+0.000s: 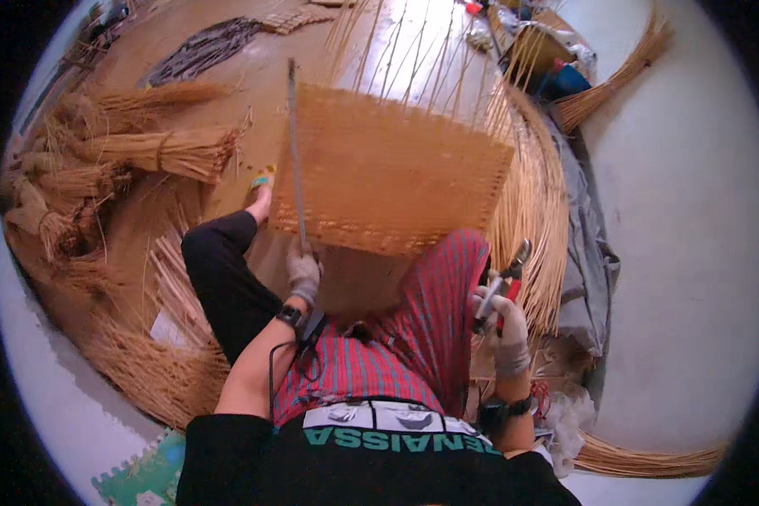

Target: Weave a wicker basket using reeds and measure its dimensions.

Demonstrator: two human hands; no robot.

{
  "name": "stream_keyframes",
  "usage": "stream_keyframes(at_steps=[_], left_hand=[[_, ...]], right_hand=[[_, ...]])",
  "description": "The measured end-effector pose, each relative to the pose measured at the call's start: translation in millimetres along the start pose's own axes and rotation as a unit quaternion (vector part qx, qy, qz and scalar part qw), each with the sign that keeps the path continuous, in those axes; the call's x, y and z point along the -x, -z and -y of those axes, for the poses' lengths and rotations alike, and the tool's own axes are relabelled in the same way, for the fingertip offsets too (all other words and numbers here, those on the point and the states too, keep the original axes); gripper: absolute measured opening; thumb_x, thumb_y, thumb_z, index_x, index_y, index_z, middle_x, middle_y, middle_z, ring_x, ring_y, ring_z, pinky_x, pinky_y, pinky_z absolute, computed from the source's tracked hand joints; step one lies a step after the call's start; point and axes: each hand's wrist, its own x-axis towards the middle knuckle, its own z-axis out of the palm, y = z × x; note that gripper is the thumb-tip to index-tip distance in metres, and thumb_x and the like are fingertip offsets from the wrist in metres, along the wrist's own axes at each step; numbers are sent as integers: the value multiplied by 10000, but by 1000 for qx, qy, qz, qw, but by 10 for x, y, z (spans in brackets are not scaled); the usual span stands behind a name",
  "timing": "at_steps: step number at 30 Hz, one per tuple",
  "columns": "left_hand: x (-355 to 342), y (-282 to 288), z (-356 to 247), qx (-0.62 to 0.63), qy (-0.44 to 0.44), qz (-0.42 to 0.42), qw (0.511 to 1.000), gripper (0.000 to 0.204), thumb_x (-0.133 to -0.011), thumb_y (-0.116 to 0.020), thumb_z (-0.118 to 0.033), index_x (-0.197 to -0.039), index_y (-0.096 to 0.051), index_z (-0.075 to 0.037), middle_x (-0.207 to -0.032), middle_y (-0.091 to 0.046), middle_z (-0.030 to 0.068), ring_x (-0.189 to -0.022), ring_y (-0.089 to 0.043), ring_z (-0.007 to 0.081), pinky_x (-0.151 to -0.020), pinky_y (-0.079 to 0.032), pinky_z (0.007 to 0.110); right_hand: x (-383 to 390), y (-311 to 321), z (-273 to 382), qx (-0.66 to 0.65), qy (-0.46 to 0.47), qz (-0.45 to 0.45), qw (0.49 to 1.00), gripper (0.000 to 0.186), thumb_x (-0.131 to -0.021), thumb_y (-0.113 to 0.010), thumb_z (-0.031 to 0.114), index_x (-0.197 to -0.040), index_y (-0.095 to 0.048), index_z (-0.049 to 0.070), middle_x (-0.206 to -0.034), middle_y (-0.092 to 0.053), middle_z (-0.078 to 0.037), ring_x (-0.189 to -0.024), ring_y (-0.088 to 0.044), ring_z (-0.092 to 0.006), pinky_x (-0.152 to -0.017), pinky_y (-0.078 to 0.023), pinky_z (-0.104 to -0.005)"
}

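A woven rattan panel (396, 169) spans the space in front of me, its near edge by my raised right knee. Along the panel's left side lies a long, thin grey ruler-like strip (296, 152). My left hand (304, 271), in a whitish glove, is closed around the strip's near end. Beside my right knee, my gloved right hand (506, 325) is closed on red-handled pruning shears (513, 278), blades pointing up and away. A grey, marker-like stick with a dark tip (487, 305) is in the same hand, crossing the shears.
Tied rattan bundles (164, 152) are piled at the left. Loose canes (535, 194) run along the panel's right side, next to a grey cloth (586, 253). Thin canes (413, 51) extend beyond the far edge. A dark coil (202, 51) lies at the far left.
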Motion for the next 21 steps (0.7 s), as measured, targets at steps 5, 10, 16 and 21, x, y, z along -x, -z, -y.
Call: stream_keyframes(at_steps=[5,10,16,21], left_hand=[[-516,326,710,-94,-24,-5,995,212,-1052,-513,-264,-1107,-611,-85,-729,-592,11,-584,-561,128,-491,-464,291],[-152,139,530,-144,-1,90,985,239,-1055,-491,-252,-1082,-638,-65,-783,-651,36,-627,-613,156,-533,-490,309],[307,70,-162,-131,39,78,988,265,-1055,-459,-224,-1052,-663,-55,-810,-683,69,-665,-643,183,-577,-508,327],[113,221,198,-205,43,53,976,220,-1014,-506,-207,-1002,-684,-78,-755,-647,70,-646,-628,201,-573,-494,339]], right_hand=[[-133,-971,-141,165,-71,155,971,543,-934,-594,159,-1430,-419,24,-965,-652,-113,-873,-685,-246,-794,-564,-378],[-422,-1587,-512,252,-237,301,888,523,-929,-610,234,-1394,-475,37,-995,-666,-138,-891,-683,-247,-799,-552,-375],[-822,-1490,-1329,707,-115,245,653,718,-805,-624,527,-1293,-560,5,-1196,-654,-250,-1139,-625,-370,-969,-475,-421],[-908,-1627,-1394,748,-130,245,604,750,-769,-594,533,-1302,-560,6,-1249,-626,-287,-1202,-589,-411,-996,-456,-441]])
